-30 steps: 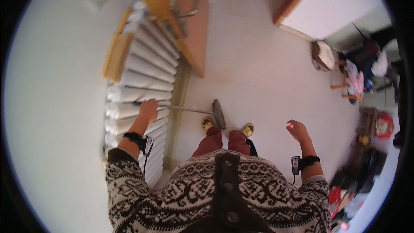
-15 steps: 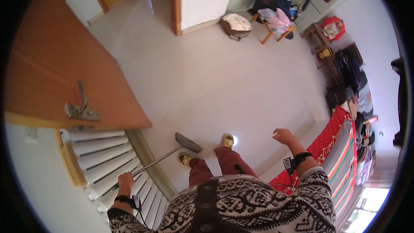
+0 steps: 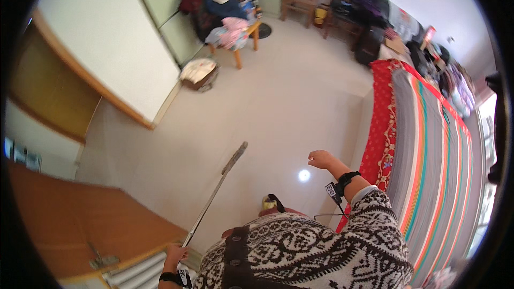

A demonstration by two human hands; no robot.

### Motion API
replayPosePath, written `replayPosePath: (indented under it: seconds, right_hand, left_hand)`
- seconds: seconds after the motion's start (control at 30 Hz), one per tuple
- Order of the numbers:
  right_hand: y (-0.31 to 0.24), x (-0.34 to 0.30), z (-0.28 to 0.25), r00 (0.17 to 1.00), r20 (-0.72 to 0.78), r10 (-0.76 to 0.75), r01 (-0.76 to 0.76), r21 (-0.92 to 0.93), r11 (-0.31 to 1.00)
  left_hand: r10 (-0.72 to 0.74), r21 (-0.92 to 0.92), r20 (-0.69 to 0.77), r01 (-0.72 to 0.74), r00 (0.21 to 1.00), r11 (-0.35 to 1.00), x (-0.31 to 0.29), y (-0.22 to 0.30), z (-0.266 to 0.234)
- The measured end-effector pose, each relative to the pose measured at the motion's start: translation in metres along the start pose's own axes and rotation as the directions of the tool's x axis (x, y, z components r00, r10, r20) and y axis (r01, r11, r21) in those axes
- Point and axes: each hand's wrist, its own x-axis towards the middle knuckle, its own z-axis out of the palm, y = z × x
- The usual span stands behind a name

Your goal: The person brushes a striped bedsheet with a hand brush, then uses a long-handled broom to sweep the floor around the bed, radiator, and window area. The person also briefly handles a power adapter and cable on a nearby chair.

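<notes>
My left hand [image 3: 175,253] is closed round the handle of a flat mop [image 3: 211,201], low at the left. The thin metal handle slants up and away from me to a narrow grey head [image 3: 234,158] over the pale floor. My right hand [image 3: 320,159] hangs over the floor beside the bed, its fingers curled in, with nothing visible in them. A slipper [image 3: 269,202] on one foot shows just ahead of my patterned cardigan; the other foot is hidden.
A brown door [image 3: 85,219] stands at the left. On the right is a bed with a striped cover [image 3: 428,182] and red edging. Ahead are a stool heaped with clothes [image 3: 233,35], a bundle [image 3: 199,74] on the floor, and chairs [image 3: 300,8] along the far wall.
My view has turned right, bringing more of the bed in. The mop head has swung away from my feet and now lies farther ahead. My left hand still grips the handle.
</notes>
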Motion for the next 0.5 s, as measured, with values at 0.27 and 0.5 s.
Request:
replayPosePath:
  seconds: [0.27, 0.5]
  right_hand:
    - [0.070, -0.031, -0.046, 0.908, -0.109, 0.405, -0.389, 0.143, 0.910]
    - [0.155, 0.007, -0.122, 0.860, -0.173, 0.479, -0.406, 0.336, 0.850]
  left_hand:
    - [0.127, 0.806, 0.091, -0.148, 0.988, 0.574, 0.093, 0.268, 0.022]
    - [-0.019, 0.544, 0.392, -0.216, 0.920, 0.811, 0.114, 0.502, 0.118]
